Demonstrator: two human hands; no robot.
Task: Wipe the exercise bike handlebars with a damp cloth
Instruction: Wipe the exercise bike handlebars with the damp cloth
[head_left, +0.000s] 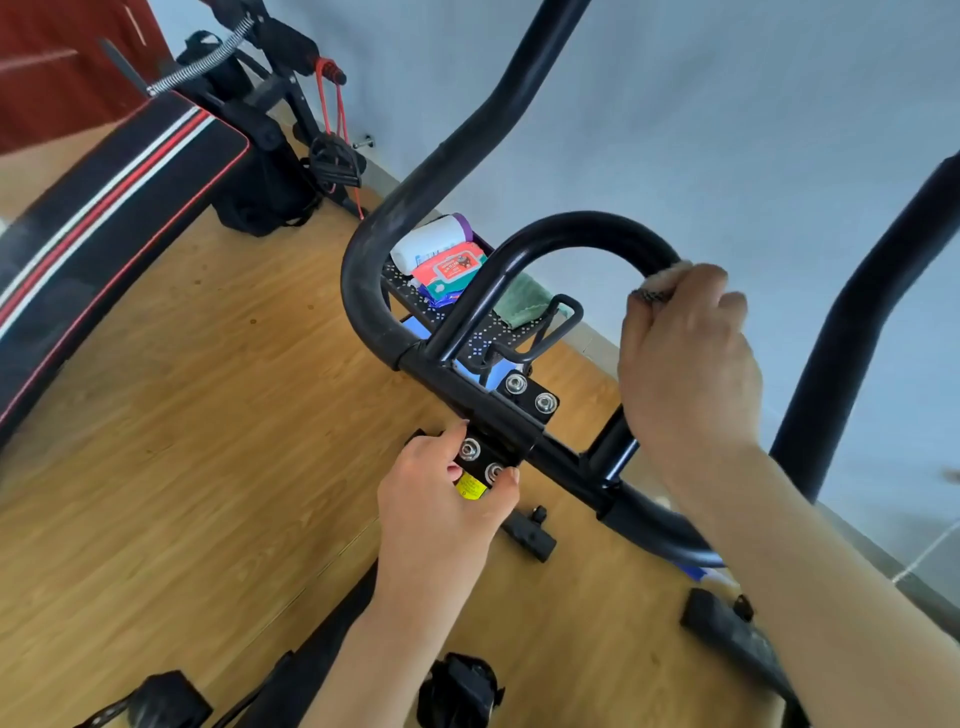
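Observation:
The black handlebars (431, 156) of the exercise bike fill the middle of the view, with an inner loop bar (582, 223) arching between the outer grips. My right hand (685, 364) is closed around the right side of that loop, pressing a pale cloth (662, 283) against the bar; only a small edge of the cloth shows above my fingers. My left hand (441, 499) grips the bolted clamp plate (480, 460) on the stem below the crossbar.
A perforated tray (415, 301) in front of the bars carries a wet-wipe pack (452, 267), a white roll (431, 239) and a green cloth (522, 299). A padded bench (119, 208) stands at the left on the wooden floor. A pale wall is behind.

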